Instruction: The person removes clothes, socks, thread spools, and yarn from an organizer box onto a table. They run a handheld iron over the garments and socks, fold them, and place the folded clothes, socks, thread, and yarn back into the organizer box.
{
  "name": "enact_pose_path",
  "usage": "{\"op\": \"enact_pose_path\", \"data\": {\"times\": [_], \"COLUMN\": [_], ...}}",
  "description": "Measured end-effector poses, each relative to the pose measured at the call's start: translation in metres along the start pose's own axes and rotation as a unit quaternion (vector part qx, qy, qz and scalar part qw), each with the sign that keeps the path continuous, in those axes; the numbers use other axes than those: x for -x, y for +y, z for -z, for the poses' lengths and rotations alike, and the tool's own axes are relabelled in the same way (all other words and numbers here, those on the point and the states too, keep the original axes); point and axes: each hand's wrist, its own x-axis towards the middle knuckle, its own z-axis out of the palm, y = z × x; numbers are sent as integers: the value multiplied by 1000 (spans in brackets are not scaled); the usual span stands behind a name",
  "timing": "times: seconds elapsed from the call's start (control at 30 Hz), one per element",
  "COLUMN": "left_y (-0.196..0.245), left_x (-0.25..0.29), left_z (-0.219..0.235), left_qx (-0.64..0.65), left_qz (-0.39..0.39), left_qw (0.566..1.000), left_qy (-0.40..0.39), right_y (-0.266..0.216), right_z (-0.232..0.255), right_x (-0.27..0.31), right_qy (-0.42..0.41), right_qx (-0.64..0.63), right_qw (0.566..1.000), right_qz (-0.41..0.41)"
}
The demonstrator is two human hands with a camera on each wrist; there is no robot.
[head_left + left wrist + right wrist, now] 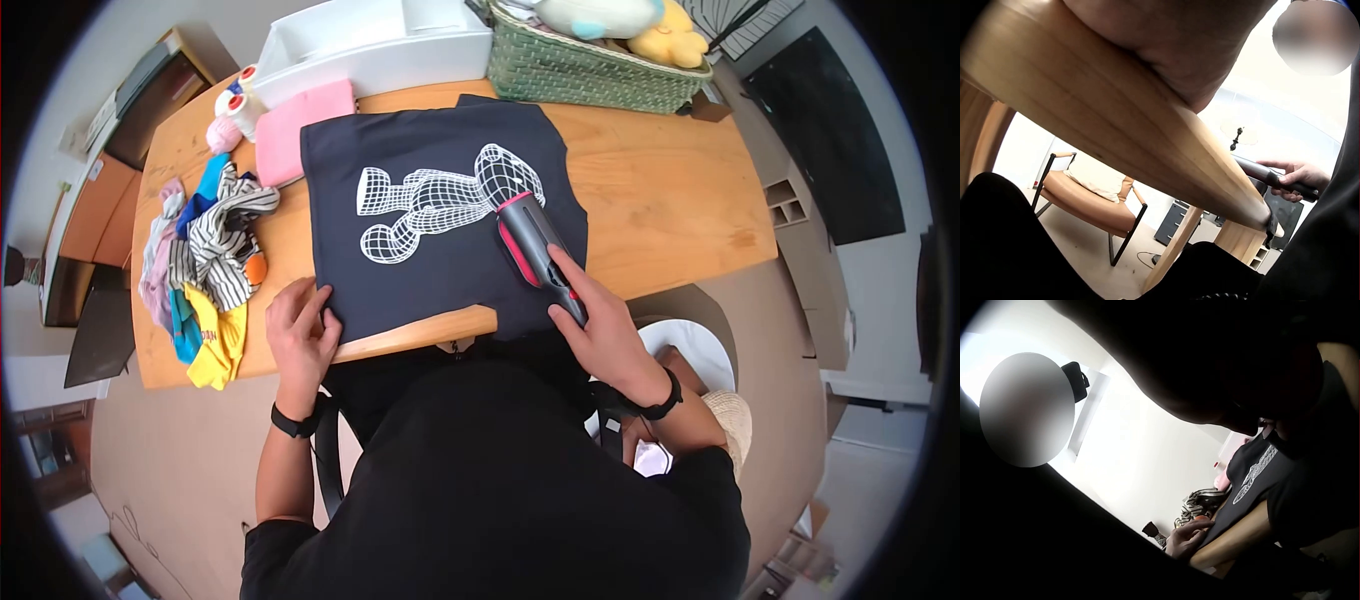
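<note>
A dark navy T-shirt (400, 290) with a white grid-patterned bear figure lies spread over the wooden table (660, 190), reaching its near edge. My right hand (605, 335) grips the handle of a dark grey handheld device (533, 235) with pink trim. Its head lies over the printed figure's head. At the shirt's lower left corner is my left hand (300, 325), its bent fingertips resting on the fabric edge. In the left wrist view the table's wooden edge (1116, 119) runs under that hand, and the right hand (1300, 178) holds the device farther off.
Crumpled clothes (215, 255), striped, yellow and blue, are heaped left of the shirt. Behind it are a pink folder-like item (290, 130), thread spools (243, 110), a white tray (380, 70) and a green woven basket (590, 75) of plush toys. A chair (1094, 194) stands beyond the table.
</note>
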Motion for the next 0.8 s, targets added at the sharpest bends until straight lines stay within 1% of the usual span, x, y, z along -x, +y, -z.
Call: {"op": "enact_pose_path", "data": {"times": [0.07, 0.23, 0.27, 0.3, 0.37, 0.43, 0.5, 0.63, 0.73, 0.8], "left_y": [-1, 0, 1, 1, 1, 0, 0, 3, 3, 3], "left_x": [1, 1, 1, 1, 1, 1, 1, 0, 0, -1], "left_z": [-2, 0, 0, 0, 0, 0, 1, 0, 2, 1], "left_qx": [-7, -8, -9, -9, -10, -10, -10, -5, -8, -6], "left_qz": [-3, 4, 4, 3, 3, 2, 3, 8, 8, 2], "left_qw": [1000, 1000, 1000, 1000, 1000, 1000, 1000, 1000, 1000, 1000], "left_qy": [4, -6, -7, -8, -8, -10, -11, -9, -9, -9], "right_y": [7, 18, 22, 23, 18, 19, 25, 22, 11, 5], "right_z": [5, 13, 13, 16, 25, 25, 22, 19, 15, 10], "right_x": [0, 2, 2, 1, 0, 0, 2, 10, 15, 16], "right_qy": [13, 71, 89, 90, 72, 79, 99, 95, 83, 59], "right_qx": [-10, -8, 5, 4, -13, -11, 24, 7, 7, 2], "right_qw": [1000, 997, 996, 996, 993, 992, 994, 995, 997, 998], "right_qz": [6, -27, -9, -10, -89, -98, -39, -22, -7, 29]}}
